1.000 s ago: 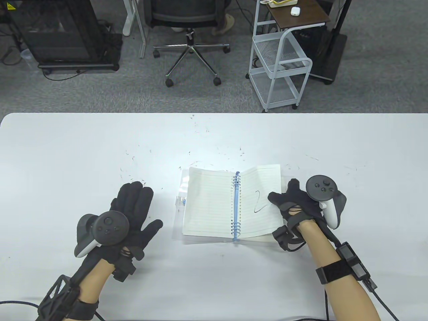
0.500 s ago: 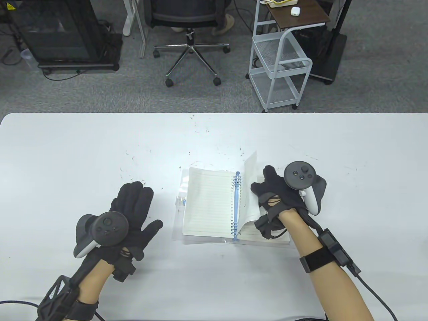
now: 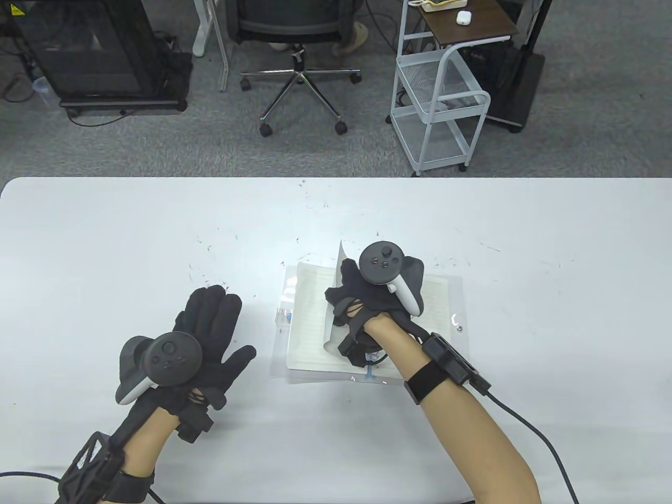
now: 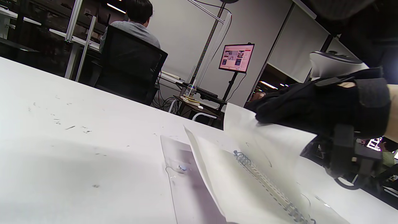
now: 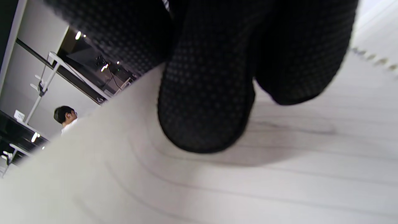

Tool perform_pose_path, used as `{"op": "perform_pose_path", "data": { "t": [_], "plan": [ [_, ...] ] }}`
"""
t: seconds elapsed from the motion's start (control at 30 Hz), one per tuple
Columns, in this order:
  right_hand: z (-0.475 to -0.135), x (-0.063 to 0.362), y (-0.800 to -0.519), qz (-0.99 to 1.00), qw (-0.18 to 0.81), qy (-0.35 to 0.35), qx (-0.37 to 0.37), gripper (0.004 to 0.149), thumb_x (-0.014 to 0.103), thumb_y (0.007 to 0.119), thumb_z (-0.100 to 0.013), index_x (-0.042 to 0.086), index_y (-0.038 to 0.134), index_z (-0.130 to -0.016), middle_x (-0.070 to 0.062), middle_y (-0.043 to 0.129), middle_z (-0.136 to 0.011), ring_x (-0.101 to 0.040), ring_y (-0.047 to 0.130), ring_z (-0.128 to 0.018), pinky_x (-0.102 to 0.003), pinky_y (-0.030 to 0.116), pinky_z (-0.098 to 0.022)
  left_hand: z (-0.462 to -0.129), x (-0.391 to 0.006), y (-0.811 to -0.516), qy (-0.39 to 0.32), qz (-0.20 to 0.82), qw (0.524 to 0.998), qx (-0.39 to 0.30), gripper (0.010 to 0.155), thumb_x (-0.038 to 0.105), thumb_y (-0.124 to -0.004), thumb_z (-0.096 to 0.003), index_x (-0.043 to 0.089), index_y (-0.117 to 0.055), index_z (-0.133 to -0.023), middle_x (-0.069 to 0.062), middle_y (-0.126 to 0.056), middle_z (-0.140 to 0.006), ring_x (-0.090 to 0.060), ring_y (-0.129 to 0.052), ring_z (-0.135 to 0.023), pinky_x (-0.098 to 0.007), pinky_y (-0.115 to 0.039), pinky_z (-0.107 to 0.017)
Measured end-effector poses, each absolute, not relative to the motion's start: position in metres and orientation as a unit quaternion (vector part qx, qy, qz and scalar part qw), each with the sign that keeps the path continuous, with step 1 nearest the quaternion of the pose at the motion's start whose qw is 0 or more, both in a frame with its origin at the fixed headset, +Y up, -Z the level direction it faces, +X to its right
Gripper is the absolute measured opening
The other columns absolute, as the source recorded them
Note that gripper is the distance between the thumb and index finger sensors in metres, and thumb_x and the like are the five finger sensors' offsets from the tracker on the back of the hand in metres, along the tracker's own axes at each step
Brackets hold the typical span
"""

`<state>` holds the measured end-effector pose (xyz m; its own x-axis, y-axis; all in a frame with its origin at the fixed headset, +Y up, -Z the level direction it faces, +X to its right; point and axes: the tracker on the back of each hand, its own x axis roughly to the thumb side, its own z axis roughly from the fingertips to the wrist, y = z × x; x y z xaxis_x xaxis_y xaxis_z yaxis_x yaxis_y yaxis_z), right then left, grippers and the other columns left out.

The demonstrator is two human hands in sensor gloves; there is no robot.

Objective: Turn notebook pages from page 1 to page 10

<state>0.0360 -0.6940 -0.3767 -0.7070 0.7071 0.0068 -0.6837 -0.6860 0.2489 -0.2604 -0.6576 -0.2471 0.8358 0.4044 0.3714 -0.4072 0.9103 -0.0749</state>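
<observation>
The spiral notebook lies open at the table's middle, with lined pages and a blue spiral. My right hand is over the spine and holds one page that stands raised and leans to the left. In the left wrist view the right hand lies on top of the lifted page, above the spiral. In the right wrist view gloved fingertips press on the curved lined sheet. My left hand rests flat on the table left of the notebook, fingers spread, holding nothing.
A clear plastic sleeve lies under the notebook and sticks out at its left. The white table has small dark specks behind the notebook. An office chair and a white wire cart stand beyond the far edge.
My right hand lifted the right-hand page by its outer edge and carried it up and to the left, past the spine. The left hand has not moved.
</observation>
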Motion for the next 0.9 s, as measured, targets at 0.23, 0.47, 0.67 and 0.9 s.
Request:
{"op": "perform_pose_path", "data": {
  "t": [0.23, 0.47, 0.67, 0.9],
  "plan": [
    [-0.383, 0.009, -0.721, 0.924, 0.345, 0.155, 0.065, 0.071, 0.029, 0.089, -0.044, -0.004, 0.048, -0.092, -0.012, 0.098, -0.059, -0.012, 0.11, -0.027, -0.041, 0.092, -0.03, -0.247, -0.26, -0.658, -0.194, 0.21, 0.958, -0.001, 0.087, 0.069, -0.063, -0.0455, 0.025, -0.032, -0.114, -0.009, -0.021, -0.119, -0.046, -0.019, -0.115, -0.071, -0.034, -0.075],
    [-0.387, 0.001, -0.74, 0.928, 0.325, 0.171, 0.064, 0.07, 0.029, 0.089, -0.044, -0.003, 0.049, -0.092, -0.012, 0.098, -0.059, -0.012, 0.11, -0.027, -0.041, 0.092, -0.03, -0.248, -0.259, -0.659, -0.193, 0.208, 0.959, -0.005, 0.087, 0.069, -0.063, -0.0455, 0.025, -0.032, -0.114, -0.01, -0.021, -0.119, -0.046, -0.019, -0.115, -0.071, -0.034, -0.075],
    [-0.386, 0.005, -0.743, 0.916, 0.353, 0.178, 0.063, 0.071, 0.038, 0.085, -0.047, -0.003, 0.048, -0.092, -0.016, 0.097, -0.063, -0.017, 0.111, -0.031, -0.043, 0.091, -0.032, -0.248, -0.259, -0.659, -0.192, 0.207, 0.959, -0.006, 0.087, 0.069, -0.064, -0.0455, 0.025, -0.033, -0.114, -0.01, -0.022, -0.119, -0.046, -0.019, -0.115, -0.071, -0.034, -0.075],
    [-0.378, 0.043, -0.723, 0.918, 0.369, 0.132, 0.057, 0.072, 0.042, 0.083, -0.047, -0.003, 0.048, -0.092, -0.018, 0.095, -0.066, -0.018, 0.111, -0.032, -0.045, 0.09, -0.032, -0.248, -0.259, -0.659, -0.192, 0.207, 0.959, -0.005, 0.087, 0.069, -0.063, -0.0456, 0.025, -0.032, -0.114, -0.01, -0.021, -0.119, -0.046, -0.018, -0.115, -0.071, -0.034, -0.075]
  ]
}}
